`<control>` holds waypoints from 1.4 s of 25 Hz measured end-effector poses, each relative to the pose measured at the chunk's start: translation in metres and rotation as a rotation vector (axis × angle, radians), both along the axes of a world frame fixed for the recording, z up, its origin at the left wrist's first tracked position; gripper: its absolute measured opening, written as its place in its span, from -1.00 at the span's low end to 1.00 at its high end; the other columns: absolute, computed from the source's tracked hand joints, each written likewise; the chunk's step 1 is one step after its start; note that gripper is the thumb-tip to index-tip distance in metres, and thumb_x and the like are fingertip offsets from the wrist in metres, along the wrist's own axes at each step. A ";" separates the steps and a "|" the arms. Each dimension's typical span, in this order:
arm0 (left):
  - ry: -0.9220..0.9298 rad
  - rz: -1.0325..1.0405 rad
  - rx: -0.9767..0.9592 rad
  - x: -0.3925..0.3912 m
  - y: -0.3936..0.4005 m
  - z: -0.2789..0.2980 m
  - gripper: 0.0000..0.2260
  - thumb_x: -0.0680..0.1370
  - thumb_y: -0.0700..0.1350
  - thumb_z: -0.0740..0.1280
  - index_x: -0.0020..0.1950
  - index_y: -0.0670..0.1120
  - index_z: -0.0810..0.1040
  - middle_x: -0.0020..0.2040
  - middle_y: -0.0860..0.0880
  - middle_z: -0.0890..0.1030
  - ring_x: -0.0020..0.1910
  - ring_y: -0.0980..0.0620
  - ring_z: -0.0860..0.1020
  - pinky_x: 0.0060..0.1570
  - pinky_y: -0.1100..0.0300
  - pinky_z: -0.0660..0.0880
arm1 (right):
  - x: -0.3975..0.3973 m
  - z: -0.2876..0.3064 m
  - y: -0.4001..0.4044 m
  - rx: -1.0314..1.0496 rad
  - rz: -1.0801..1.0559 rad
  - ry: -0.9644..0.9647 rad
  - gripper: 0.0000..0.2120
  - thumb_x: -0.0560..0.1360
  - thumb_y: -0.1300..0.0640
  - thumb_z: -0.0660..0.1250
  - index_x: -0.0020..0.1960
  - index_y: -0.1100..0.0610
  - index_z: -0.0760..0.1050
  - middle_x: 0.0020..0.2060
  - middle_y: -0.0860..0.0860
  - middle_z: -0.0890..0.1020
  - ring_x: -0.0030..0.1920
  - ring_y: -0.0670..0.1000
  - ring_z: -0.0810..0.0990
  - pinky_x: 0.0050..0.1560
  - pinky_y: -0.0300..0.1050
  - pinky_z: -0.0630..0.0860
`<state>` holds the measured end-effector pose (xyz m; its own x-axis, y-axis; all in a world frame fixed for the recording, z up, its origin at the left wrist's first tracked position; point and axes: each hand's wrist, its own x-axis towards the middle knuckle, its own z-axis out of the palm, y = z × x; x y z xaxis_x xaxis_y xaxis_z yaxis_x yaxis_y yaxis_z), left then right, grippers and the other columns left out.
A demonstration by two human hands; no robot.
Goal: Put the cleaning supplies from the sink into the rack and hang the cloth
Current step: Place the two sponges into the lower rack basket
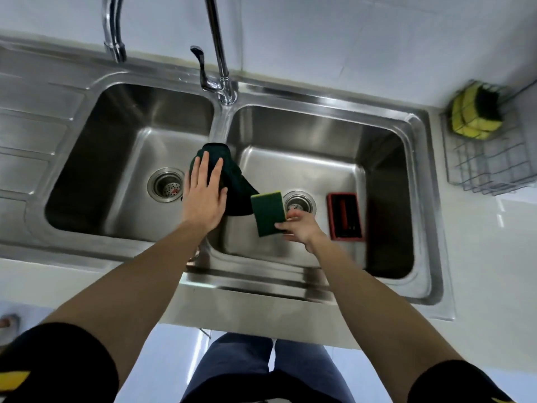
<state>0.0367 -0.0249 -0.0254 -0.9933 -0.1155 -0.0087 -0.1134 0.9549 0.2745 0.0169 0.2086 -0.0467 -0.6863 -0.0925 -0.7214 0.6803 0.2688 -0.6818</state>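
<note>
A dark green cloth point(235, 181) lies draped over the divider between the two basins of the steel sink point(319, 97). My left hand point(205, 193) rests flat on the cloth, fingers spread. My right hand point(300, 226) holds a green and yellow sponge point(268, 212) by its near edge, lifted above the right basin near the drain point(299, 202). A red rectangular box point(345, 216) sits on the floor of the right basin, just right of my hand. The wire rack point(488, 170) stands on the counter at the right, with yellow and black sponges point(476, 113) in its far end.
A tall tap point(220, 68) rises behind the divider and a second tap point(113, 33) stands at the back left. The left basin has a drain point(166, 184). A ribbed draining board point(26, 135) lies at the far left. White counter surrounds the sink.
</note>
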 end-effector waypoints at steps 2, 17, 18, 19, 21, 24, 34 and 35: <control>0.033 -0.015 0.021 -0.012 0.011 0.009 -0.48 0.61 -0.05 0.15 0.55 -0.09 0.14 0.58 -0.15 0.08 0.57 -0.14 0.02 0.53 -0.09 -0.02 | -0.008 0.024 0.026 -0.078 -0.082 0.065 -0.74 0.44 0.45 0.38 -0.16 0.16 0.38 -0.12 0.14 0.56 -0.11 0.11 0.59 -0.19 -0.13 0.60; 0.025 -0.431 0.545 -0.169 0.357 0.087 -0.50 0.64 0.02 0.13 0.56 -0.07 0.13 0.57 -0.03 0.13 0.54 -0.01 0.11 0.50 0.14 0.04 | -0.149 0.159 0.328 0.339 -0.605 0.614 -0.73 0.53 0.22 0.35 0.21 0.23 0.46 0.13 0.20 0.63 0.15 0.20 0.60 0.25 0.19 0.50; 0.005 -0.452 0.541 -0.176 0.374 0.087 -0.48 0.65 0.04 0.10 0.58 -0.07 0.07 0.59 -0.02 0.06 0.56 -0.01 0.05 0.52 0.10 0.02 | -0.159 0.159 0.336 0.405 -0.592 0.609 -0.66 0.54 0.18 0.34 0.28 0.26 0.45 0.19 0.23 0.61 0.22 0.22 0.58 0.29 0.19 0.47; -0.015 -0.471 0.534 -0.184 0.391 0.085 -0.46 0.65 0.06 0.07 0.59 -0.06 0.01 0.60 -0.02 0.00 0.57 -0.01 -0.01 0.52 0.08 -0.01 | -0.168 0.158 0.343 0.476 -0.562 0.609 -0.60 0.56 0.13 0.32 0.34 0.27 0.43 0.25 0.23 0.57 0.29 0.23 0.53 0.35 0.15 0.42; -0.061 -0.512 0.513 -0.197 0.416 0.081 -0.44 0.66 0.08 0.01 0.59 -0.06 -0.09 0.61 -0.02 -0.10 0.57 0.01 -0.10 0.51 0.08 -0.09 | -0.184 0.153 0.346 0.611 -0.443 0.592 -0.52 0.60 0.05 0.23 0.41 0.31 0.36 0.36 0.24 0.47 0.42 0.19 0.39 0.46 0.04 0.27; -0.098 -0.588 0.461 -0.210 0.439 0.072 -0.43 0.65 0.11 -0.03 0.58 -0.05 -0.16 0.60 0.00 -0.17 0.57 0.04 -0.17 0.52 0.06 -0.12 | -0.205 0.150 0.345 0.660 -0.376 0.556 -0.47 0.64 -0.02 0.12 0.47 0.30 0.26 0.42 0.24 0.39 0.46 0.19 0.32 0.47 0.04 0.23; -0.065 -0.633 0.382 -0.212 0.450 0.053 -0.43 0.66 0.10 -0.04 0.57 -0.04 -0.22 0.59 0.03 -0.23 0.56 0.10 -0.18 0.45 0.17 -0.13 | -0.232 0.144 0.348 0.702 -0.315 0.554 -0.55 0.65 0.05 0.13 0.40 0.34 0.33 0.36 0.26 0.45 0.38 0.20 0.42 0.40 0.01 0.31; -0.063 -0.639 0.376 -0.213 0.449 0.053 -0.43 0.66 0.11 -0.04 0.57 -0.04 -0.22 0.59 0.03 -0.23 0.56 0.10 -0.18 0.46 0.16 -0.13 | -0.231 0.143 0.349 0.724 -0.285 0.548 -0.57 0.65 0.03 0.12 0.36 0.33 0.37 0.31 0.27 0.49 0.34 0.21 0.46 0.34 0.01 0.37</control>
<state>-0.1763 0.4240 0.0275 -0.8623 0.5063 0.0067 0.4060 0.6833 0.6069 -0.2138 0.5579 0.0962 -0.8742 0.4732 -0.1088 0.4200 0.6245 -0.6585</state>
